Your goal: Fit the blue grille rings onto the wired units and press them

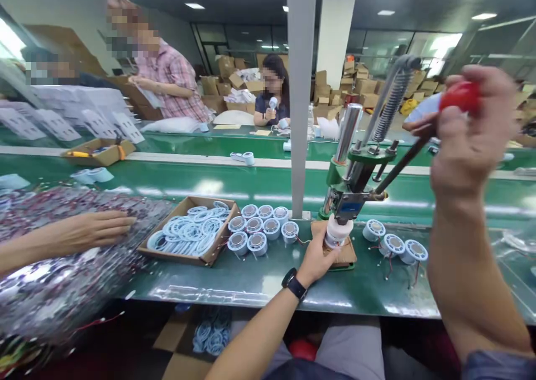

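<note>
My left hand (317, 259), with a black watch on the wrist, grips a round pale-blue housing (334, 241) on the base of a hand lever press (349, 201). The white press head (340, 228) sits right on top of the housing. Up at the right, my right hand (473, 123) is wrapped round the red ball knob (460, 98) of the press lever. Several pale-blue housings with metal discs (254, 224) stand left of the press, and three more with wires (393, 244) stand to its right.
A cardboard tray of pale-blue rings (192, 229) stands left of the housings. Beyond it, a co-worker's hand (96, 229) reaches over a heap of wired parts (84, 274). A grey post (298, 118) rises behind the bench. Other people sit and stand across the green line.
</note>
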### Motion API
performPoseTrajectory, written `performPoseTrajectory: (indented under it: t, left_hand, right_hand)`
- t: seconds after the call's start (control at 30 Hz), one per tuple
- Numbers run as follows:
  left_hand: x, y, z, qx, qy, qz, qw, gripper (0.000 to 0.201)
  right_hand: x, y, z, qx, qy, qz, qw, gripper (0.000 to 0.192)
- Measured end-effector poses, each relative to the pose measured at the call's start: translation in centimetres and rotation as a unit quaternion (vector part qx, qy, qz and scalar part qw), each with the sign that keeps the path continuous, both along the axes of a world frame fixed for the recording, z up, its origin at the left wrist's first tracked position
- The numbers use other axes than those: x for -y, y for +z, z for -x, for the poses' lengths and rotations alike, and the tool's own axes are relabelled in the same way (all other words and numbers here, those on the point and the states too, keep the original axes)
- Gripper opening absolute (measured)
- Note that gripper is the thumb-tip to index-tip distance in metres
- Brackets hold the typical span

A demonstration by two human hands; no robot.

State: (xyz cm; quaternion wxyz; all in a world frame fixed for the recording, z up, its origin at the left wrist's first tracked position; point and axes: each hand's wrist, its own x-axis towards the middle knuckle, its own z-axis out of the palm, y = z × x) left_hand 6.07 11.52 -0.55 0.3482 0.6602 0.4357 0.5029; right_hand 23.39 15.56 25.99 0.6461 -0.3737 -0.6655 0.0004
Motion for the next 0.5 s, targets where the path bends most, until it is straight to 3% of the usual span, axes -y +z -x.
performPoseTrajectory:
  t: [0.03, 0.1, 0.17, 0.23, 0.33, 0.4, 0.5]
  left_hand:
    - [0.6, 0.0, 0.5, -0.008, 0.011, -0.012, 1.0, 0.062]
    - [1.8, -0.1, 1.9, -0.028, 0.05, -0.034, 0.998, 0.055]
    - [3.0, -0.4, 3.8, -0.052, 0.095, -0.05, 0.993, 0.048]
    - [3.8, -0.6, 5.5, -0.081, 0.134, -0.057, 0.986, 0.044]
    - [4.0, -0.9, 7.1, -0.129, 0.165, -0.061, 0.976, 0.044]
    - [3.5, -0.9, 7.4, -0.162, 0.167, -0.065, 0.97, 0.047]
    - [2.9, -0.5, 7.6, -0.199, 0.167, -0.072, 0.963, 0.05]
  right_hand:
    - [-1.3, -0.1, 0.6, 0.007, 0.021, 0.009, 1.0, 0.051]
    - [-2.0, -2.9, 1.8, 0.002, 0.008, 0.031, 0.999, 0.057]
    - [-0.7, -8.5, 2.6, -0.051, -0.049, 0.011, 0.997, 0.058]
    - [1.1, -15.2, 3.3, -0.081, -0.078, 0.024, 0.993, 0.066]
    - [2.7, -23.5, 4.4, -0.065, -0.051, 0.136, 0.987, 0.084]
    - [2.6, -26.5, 5.3, -0.052, -0.038, 0.207, 0.976, 0.089]
    - [1.6, -28.0, 6.3, -0.062, -0.058, 0.251, 0.964, 0.092]
